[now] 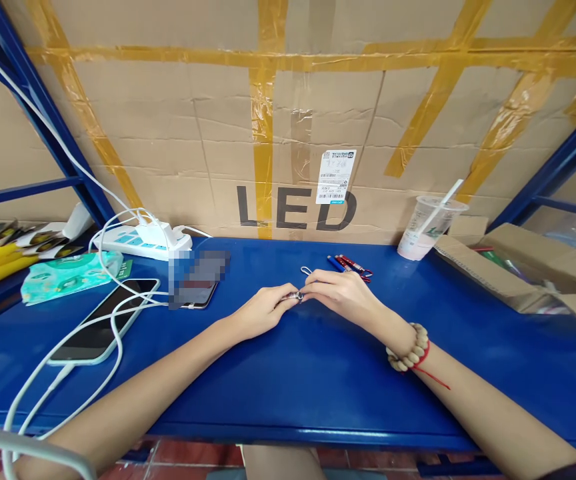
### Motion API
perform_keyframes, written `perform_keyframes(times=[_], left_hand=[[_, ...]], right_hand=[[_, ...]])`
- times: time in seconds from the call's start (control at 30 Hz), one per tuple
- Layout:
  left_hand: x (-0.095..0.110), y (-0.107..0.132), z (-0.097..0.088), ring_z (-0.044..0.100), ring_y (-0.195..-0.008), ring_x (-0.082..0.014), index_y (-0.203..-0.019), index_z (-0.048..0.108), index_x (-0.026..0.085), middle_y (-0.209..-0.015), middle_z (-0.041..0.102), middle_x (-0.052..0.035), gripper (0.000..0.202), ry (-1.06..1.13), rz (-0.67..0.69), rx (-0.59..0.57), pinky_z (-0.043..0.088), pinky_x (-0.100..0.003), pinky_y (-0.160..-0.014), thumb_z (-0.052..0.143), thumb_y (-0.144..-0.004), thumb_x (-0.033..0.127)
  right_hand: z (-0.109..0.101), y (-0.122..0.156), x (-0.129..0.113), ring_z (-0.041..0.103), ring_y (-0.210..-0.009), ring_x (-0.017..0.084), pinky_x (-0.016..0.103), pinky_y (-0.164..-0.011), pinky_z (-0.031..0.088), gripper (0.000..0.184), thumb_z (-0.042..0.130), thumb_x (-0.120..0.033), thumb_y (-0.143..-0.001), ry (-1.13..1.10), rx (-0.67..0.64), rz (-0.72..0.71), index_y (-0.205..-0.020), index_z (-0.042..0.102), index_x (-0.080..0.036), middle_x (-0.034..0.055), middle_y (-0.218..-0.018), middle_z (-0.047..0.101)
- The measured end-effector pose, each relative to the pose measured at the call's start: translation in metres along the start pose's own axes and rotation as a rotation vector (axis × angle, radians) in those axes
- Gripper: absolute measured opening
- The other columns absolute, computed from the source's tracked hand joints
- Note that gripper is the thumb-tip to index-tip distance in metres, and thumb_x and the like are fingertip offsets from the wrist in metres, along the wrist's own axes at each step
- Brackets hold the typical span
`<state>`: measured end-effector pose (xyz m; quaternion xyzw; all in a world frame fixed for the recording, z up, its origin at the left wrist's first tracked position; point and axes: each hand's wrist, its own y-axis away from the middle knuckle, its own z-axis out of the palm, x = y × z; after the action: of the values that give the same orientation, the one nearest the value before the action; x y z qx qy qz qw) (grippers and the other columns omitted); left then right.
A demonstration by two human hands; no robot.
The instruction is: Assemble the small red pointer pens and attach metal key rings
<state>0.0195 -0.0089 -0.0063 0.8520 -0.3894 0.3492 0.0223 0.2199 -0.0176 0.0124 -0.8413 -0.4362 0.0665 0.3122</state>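
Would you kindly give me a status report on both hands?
Left hand pinching small silvery tube. Right hand at its end. Red and blue tubes just beyond right hand.

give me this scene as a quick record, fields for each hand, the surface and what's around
left hand: pinching a small silvery item
right hand: fingertips at the item's end; exact grip unclear
right wrist: beaded bracelet, red string
surface: blue table
beyond right hand: small red and blue items
right side: plastic cup with straw, open cardboard box
left side: two phones, white cables, power strip
backdrop: taped carton marked LED
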Motion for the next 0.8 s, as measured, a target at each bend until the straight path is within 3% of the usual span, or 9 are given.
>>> perform_keyframes(times=[0.1, 0.27, 0.47, 0.53, 0.7, 0.8], left_hand=[[0.001, 0.001, -0.001, 0.056, -0.076, -0.0125, -0.098, 0.052, 0.018, -0.087, 0.061, -0.0013, 0.020, 0.011, 0.016, 0.011, 0.042, -0.021, -0.070, 0.037, -0.090, 0.027], [-0.001, 0.002, 0.002, 0.050, -0.062, -0.0101, -0.079, 0.052, 0.017, -0.068, 0.053, 0.0014, 0.025, -0.051, 0.078, 0.025, 0.041, -0.020, -0.064, 0.032, -0.091, 0.024], [-0.003, 0.005, 0.008, 0.055, -0.065, -0.0106, -0.079, 0.056, 0.017, -0.071, 0.059, 0.0001, 0.024, -0.091, 0.117, 0.109, 0.042, -0.020, -0.066, 0.036, -0.089, 0.022], [-0.004, 0.006, 0.009, 0.056, -0.067, -0.0120, -0.084, 0.058, 0.017, -0.074, 0.061, -0.0017, 0.023, -0.144, 0.140, 0.137, 0.043, -0.021, -0.067, 0.036, -0.089, 0.022], [-0.007, 0.006, 0.009, 0.058, -0.075, -0.0150, -0.095, 0.060, 0.016, -0.081, 0.063, -0.0059, 0.027, -0.269, 0.208, 0.216, 0.046, -0.025, -0.072, 0.035, -0.090, 0.021], [-0.005, 0.005, 0.006, 0.059, -0.080, -0.0158, -0.100, 0.060, 0.018, -0.087, 0.065, -0.0052, 0.027, -0.319, 0.178, 0.210, 0.046, -0.026, -0.075, 0.035, -0.091, 0.022]], right_hand=[[-0.001, 0.001, 0.000, 0.060, -0.067, 0.008, 0.019, -0.053, 0.037, 0.028, 0.041, -0.026, -0.092, -0.015, -0.024, 0.015, -0.081, 0.066, -0.019, 0.0016, -0.082, 0.066], [0.000, 0.001, 0.000, 0.060, -0.071, 0.010, 0.019, -0.056, 0.039, 0.025, 0.045, -0.027, -0.090, -0.132, -0.055, 0.067, -0.079, 0.067, -0.020, 0.0018, -0.082, 0.065], [0.011, 0.001, -0.002, 0.058, -0.067, 0.012, 0.023, -0.062, 0.044, 0.020, 0.058, -0.030, -0.082, -0.446, 0.000, 0.286, -0.070, 0.067, -0.018, 0.0021, -0.072, 0.064], [0.014, 0.000, -0.006, 0.058, -0.062, 0.012, 0.024, -0.057, 0.046, 0.023, 0.061, -0.036, -0.078, -0.573, -0.020, 0.406, -0.068, 0.068, -0.017, 0.0029, -0.068, 0.064], [0.017, -0.004, -0.016, 0.053, -0.048, 0.008, 0.018, -0.040, 0.043, 0.037, 0.069, -0.047, -0.063, -1.031, -0.210, 0.946, -0.072, 0.068, -0.011, 0.0015, -0.056, 0.060], [0.014, -0.007, -0.014, 0.052, -0.050, 0.007, 0.015, -0.038, 0.041, 0.036, 0.074, -0.044, -0.057, -1.127, -0.246, 1.053, -0.068, 0.067, -0.011, 0.0003, -0.056, 0.059]])
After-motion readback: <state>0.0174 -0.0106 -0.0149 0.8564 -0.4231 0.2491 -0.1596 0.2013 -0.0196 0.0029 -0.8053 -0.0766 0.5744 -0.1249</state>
